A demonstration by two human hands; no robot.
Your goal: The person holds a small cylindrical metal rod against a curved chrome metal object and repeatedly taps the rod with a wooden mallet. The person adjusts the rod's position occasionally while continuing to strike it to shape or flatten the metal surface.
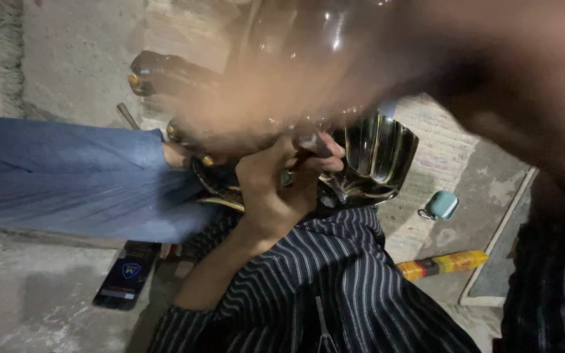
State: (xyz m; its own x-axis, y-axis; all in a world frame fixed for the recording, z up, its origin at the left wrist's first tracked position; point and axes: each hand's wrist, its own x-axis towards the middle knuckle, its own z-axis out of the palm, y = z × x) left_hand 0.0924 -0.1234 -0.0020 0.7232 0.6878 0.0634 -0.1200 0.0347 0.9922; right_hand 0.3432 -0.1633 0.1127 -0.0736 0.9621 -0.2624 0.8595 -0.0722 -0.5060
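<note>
The left hand (273, 189) is curled shut around a small dark tool (308, 142), thumb and fingers pinching its tip against the glossy black-and-gold ribbed metal piece (374, 157) that rests on the person's lap, over the dark striped cloth (335, 281). The right hand (256, 98) is a motion-blurred smear across the top of the same shiny piece, so whether it is gripping or flat cannot be told; it seems to lie against the upper part of the object. A leg in blue fabric (60, 176) stretches in from the left edge of the concrete floor (34, 287). A black smartphone with a lit screen (127, 274) lies on the floor just below that leg. Toward the right, on a pale woven mat (439, 150), sit a small teal case (441, 204) and a yellow-and-red rectangular pack (443, 265), well apart from the hands.
</note>
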